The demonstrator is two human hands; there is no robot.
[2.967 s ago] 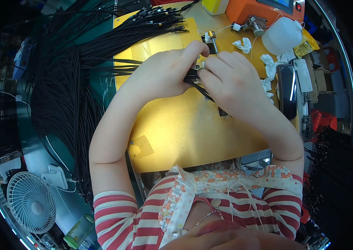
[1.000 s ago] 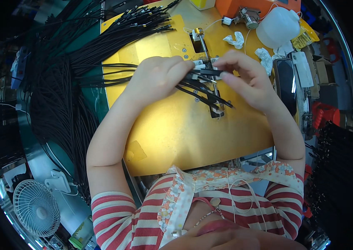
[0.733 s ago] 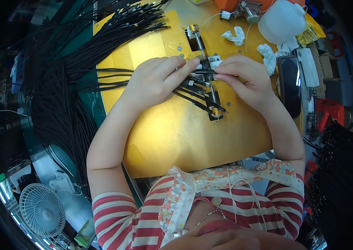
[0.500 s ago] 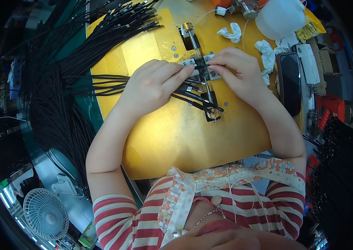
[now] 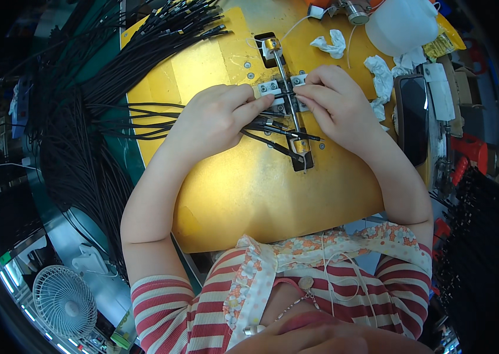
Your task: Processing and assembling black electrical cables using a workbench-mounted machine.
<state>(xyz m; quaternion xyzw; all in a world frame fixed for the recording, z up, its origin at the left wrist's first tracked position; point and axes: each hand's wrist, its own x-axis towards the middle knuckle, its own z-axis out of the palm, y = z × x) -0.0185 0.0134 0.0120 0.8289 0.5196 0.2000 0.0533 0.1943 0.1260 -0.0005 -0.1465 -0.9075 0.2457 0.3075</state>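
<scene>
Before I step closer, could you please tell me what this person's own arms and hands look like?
The left hand and right hand are gloveless, and the forearms are bare, with no visible wristband. Red-and-cream striped sleeves end above the elbows.

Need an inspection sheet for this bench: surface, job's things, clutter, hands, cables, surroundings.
Surface: gold-coloured plate with dark cutouts.
Job's things: metal fixture, crossed by a rod; several black cables beside it.
Clutter: crumpled white tissues, translucent white container, right.
Hands: left hand holds cables; right hand at fixture's right side, grip unclear.
Cables: dense black bundle, left; connector ends over plate's upper left.
Surroundings: white fan, lower left.
</scene>
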